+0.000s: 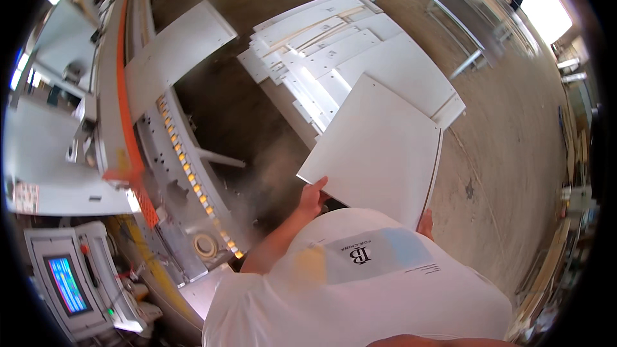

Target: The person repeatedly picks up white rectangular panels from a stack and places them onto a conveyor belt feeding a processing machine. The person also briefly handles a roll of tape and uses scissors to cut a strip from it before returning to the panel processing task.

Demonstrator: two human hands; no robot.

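Left hand grasps the flat white panel by its left near corner, thumb on top, and right hand grips the right edge close to the near end, most fingers hidden — spread hold probably keeps a wide board level. Panel is just ahead of the torso, overlapping the near side of the white panel stack in view, contact unclear. One corner points far, toward the stack — looks near-square, can't call a long axis.
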